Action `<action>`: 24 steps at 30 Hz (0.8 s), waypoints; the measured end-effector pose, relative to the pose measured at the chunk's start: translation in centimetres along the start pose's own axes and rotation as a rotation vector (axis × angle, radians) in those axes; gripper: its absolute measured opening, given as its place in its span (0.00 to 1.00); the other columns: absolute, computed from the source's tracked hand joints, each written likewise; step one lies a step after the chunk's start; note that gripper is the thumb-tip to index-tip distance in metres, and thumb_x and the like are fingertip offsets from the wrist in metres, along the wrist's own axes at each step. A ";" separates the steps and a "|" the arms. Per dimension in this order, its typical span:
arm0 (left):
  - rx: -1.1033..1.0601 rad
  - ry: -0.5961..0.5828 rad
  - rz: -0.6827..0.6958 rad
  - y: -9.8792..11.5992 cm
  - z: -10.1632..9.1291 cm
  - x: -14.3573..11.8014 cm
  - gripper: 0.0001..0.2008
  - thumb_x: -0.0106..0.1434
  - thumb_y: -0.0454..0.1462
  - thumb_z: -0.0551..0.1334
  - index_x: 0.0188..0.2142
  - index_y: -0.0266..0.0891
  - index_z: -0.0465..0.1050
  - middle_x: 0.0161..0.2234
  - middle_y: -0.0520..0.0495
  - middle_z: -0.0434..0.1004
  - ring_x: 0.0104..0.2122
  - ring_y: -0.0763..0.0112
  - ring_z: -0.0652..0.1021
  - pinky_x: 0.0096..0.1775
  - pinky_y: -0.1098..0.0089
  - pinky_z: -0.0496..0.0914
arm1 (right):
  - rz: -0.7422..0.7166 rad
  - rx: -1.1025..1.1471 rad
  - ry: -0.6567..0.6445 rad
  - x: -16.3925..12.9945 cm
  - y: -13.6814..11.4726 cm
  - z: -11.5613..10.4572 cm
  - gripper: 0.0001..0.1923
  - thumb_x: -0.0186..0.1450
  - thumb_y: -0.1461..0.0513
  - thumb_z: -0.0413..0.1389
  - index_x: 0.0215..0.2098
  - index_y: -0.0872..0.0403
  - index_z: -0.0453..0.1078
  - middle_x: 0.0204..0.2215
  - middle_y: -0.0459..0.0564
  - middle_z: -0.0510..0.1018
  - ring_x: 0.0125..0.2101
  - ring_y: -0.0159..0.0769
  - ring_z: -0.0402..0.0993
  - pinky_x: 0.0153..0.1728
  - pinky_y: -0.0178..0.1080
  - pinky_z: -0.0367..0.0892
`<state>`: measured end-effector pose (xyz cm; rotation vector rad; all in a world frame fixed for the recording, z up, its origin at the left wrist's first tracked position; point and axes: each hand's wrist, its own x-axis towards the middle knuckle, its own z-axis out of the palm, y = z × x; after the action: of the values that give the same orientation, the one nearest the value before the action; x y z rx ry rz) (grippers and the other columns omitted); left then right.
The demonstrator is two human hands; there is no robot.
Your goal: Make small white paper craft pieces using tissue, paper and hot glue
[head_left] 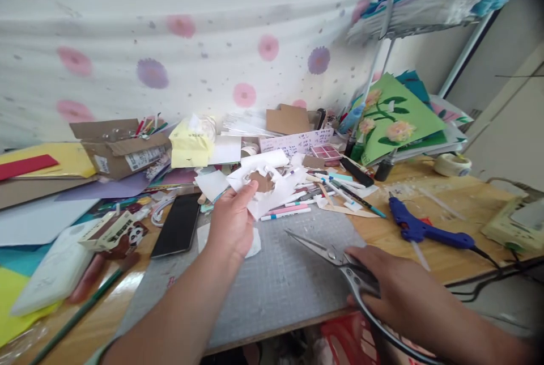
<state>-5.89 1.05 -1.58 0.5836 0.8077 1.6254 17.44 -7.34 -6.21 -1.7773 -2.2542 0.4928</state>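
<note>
Left hand (232, 220) grip holds cut white paper (272, 181) above the mat's (280, 280) far edge. Right hand (397, 288) grip closed on scissors (335, 257), blades parted, near right. Glue gun (419, 230) lies right on counter (450, 200).

The paper (272, 181) pinched in the left hand (232, 220) is white, with a brown patch showing through its cut-out, perhaps card behind it. The scissors (340, 263) in the right hand (395, 291) are silver. The cutting mat (276, 280) is grey with a fine grid. The glue gun (419, 229) is blue. The backdrop cloth (170, 53) is white, printed with pink and purple flowers.
</note>
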 end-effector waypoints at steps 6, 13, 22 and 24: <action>0.309 -0.286 -0.224 -0.4 -1.6 -1.0 0.10 0.52 0.32 0.68 0.36 0.31 0.77 0.30 0.43 0.82 0.29 0.66 0.80 0.36 0.68 0.71 | 0.038 -0.087 -0.006 1.4 0.2 0.4 0.28 0.60 0.58 0.49 0.57 0.61 0.61 0.45 0.63 0.74 0.44 0.51 0.72 0.45 0.50 0.65; 0.527 -0.498 -0.270 -1.3 -2.1 -1.0 0.07 0.56 0.35 0.64 0.35 0.35 0.77 0.33 0.46 0.81 0.35 0.67 0.78 0.41 0.68 0.68 | 0.067 -0.170 -0.027 2.0 -0.3 0.4 0.30 0.61 0.56 0.50 0.59 0.60 0.59 0.46 0.64 0.73 0.42 0.54 0.74 0.42 0.52 0.67; 0.469 -0.428 -0.316 -2.0 -3.8 -0.5 0.07 0.53 0.35 0.67 0.32 0.35 0.77 0.30 0.47 0.81 0.32 0.68 0.77 0.37 0.70 0.69 | -0.076 -0.240 0.195 1.4 8.1 -4.2 0.18 0.64 0.59 0.46 0.47 0.54 0.70 0.48 0.58 0.74 0.50 0.49 0.70 0.51 0.50 0.63; 0.436 -0.400 -0.325 -2.0 -3.9 -0.5 0.06 0.52 0.35 0.67 0.32 0.36 0.77 0.30 0.48 0.81 0.31 0.69 0.77 0.36 0.71 0.69 | 0.042 -0.341 0.211 1.7 11.8 -5.0 0.16 0.59 0.61 0.49 0.45 0.53 0.70 0.44 0.60 0.76 0.45 0.55 0.72 0.47 0.55 0.66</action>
<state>-7.38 0.04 -5.58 0.9924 0.9028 0.9933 29.43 -2.67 -6.37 -1.9272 -2.2567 -0.0788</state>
